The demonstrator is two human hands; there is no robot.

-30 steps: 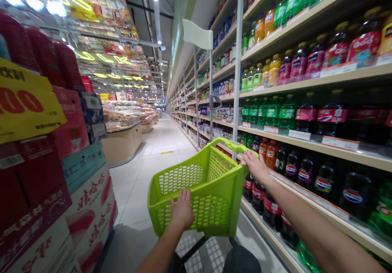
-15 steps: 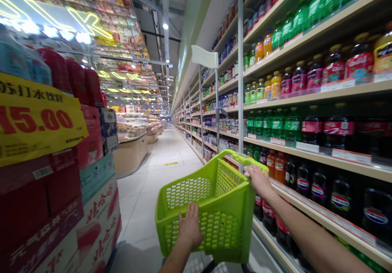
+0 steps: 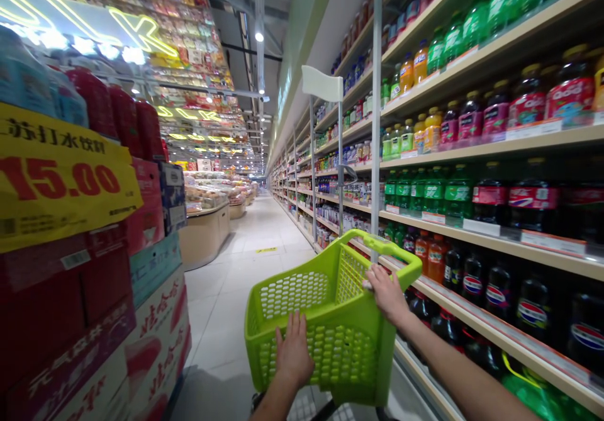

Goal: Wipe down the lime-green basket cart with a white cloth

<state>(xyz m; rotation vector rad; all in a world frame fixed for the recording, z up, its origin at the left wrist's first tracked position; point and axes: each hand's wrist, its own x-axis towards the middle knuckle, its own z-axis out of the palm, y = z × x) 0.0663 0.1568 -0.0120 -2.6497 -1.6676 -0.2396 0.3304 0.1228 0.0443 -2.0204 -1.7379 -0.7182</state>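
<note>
A lime-green plastic shopping basket with perforated walls is tilted in front of me in a supermarket aisle; nothing shows inside it. My left hand lies with its fingers stretched flat against the basket's near wall. My right hand is closed over the basket's right rim, just below its green handle.
Shelves of soft-drink bottles run along the right, close to my right arm. Stacked red drink cartons with a yellow price sign stand at the left. The tiled aisle floor stretches ahead past a curved counter.
The view has shifted forward and to the left along the aisle. My right hand has slid from the basket's far right corner nearer along the rim. My left hand stays flat on the wall.
</note>
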